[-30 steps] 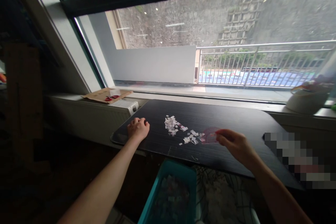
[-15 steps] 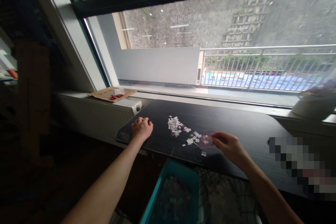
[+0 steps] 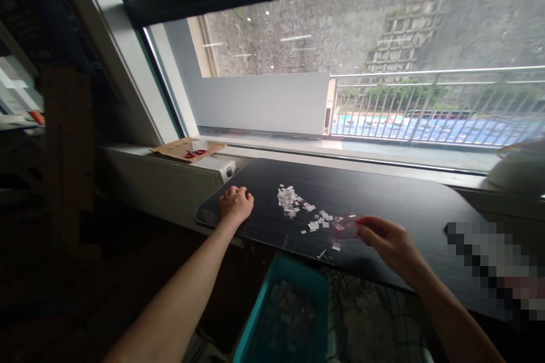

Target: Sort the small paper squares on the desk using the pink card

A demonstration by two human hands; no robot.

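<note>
My right hand [image 3: 385,235] pinches a translucent pink plastic piece [image 3: 346,228] between thumb and fingers, low over the dark table [image 3: 370,193]. Small white paper scraps [image 3: 314,226] lie just left of this piece, some touching or under its edge. Further left is a denser heap of paper scraps [image 3: 288,198]. My left hand [image 3: 236,203] rests near the table's left end, knuckles up and fingers curled in; whatever may be inside is hidden. A single scrap [image 3: 336,247] lies by the front edge.
Below the front edge stands a teal bin [image 3: 255,317] with pale scraps inside. A radiator [image 3: 213,168] is left of the table. Red-handled scissors [image 3: 195,153] lie on brown cardboard [image 3: 170,149] on the sill. A window spans the back.
The pink piece has shifted slightly right with my right hand, away from the scraps, and its tilt has changed. Slim white bits now show near the front edge. My left hand stays put.
</note>
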